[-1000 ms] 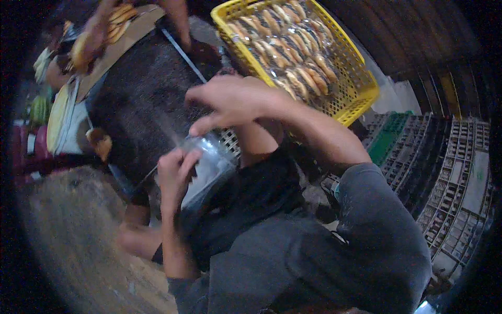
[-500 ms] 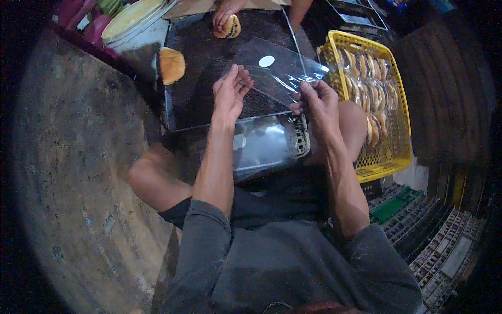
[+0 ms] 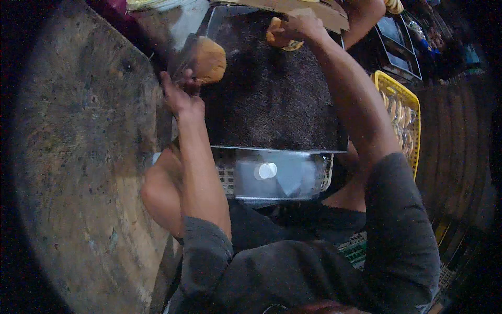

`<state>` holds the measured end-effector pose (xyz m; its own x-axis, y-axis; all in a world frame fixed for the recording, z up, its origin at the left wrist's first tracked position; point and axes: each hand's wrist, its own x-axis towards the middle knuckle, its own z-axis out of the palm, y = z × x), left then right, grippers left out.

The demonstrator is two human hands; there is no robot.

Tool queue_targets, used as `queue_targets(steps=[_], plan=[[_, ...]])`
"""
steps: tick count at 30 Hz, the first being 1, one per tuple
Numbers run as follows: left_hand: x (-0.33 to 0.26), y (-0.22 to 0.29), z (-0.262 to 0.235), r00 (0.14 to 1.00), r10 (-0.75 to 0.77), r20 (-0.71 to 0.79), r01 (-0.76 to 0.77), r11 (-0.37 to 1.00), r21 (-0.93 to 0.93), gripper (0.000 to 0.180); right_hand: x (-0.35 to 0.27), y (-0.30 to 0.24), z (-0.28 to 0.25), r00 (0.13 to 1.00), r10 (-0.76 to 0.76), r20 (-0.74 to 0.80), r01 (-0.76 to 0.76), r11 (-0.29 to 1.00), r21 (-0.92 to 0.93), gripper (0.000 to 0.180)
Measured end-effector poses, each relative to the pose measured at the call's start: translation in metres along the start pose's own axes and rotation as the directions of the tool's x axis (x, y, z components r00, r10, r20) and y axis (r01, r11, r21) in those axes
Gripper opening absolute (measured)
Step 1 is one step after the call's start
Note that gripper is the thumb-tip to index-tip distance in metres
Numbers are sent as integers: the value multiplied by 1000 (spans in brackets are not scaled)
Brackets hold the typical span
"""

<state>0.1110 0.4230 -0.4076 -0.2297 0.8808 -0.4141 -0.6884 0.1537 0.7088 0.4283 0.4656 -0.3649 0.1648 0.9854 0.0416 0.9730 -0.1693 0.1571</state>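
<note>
My left hand (image 3: 184,97) is at the left edge of a dark tray (image 3: 272,104), its fingers closed on a clear plastic bag (image 3: 179,58) that is blurred and hard to make out. Right beside the bag, a golden bun (image 3: 210,60) lies on the tray's edge. My right arm stretches across to the far side of the tray. There my right hand (image 3: 307,26), smeared by motion, has its fingers on a split bun (image 3: 288,43) with dark filling; part of the bun is hidden behind the hand.
Clear bags with a white round label (image 3: 265,170) lie over a basket at my lap. A yellow basket (image 3: 415,112) of bagged buns stands to the right. Another person's arm (image 3: 365,18) is at the far right, by a cardboard sheet (image 3: 332,15). A wooden board (image 3: 94,146) lies left.
Both hands held the clear bag over the tray; now the left has carried it to the left and the right has let go and reached the filled bun. The view has shifted left.
</note>
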Motion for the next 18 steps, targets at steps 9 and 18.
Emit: queue_targets(steps=[9, 18], plan=[[-8, 4, 4, 988, 127, 93, -135, 988, 79, 70, 17, -51, 23, 966, -223, 135, 234, 969, -79, 28], [-21, -14, 10, 967, 54, 248, -74, 994, 74, 70, -127, -13, 61, 958, 78, -277, 67, 876, 477, 64]])
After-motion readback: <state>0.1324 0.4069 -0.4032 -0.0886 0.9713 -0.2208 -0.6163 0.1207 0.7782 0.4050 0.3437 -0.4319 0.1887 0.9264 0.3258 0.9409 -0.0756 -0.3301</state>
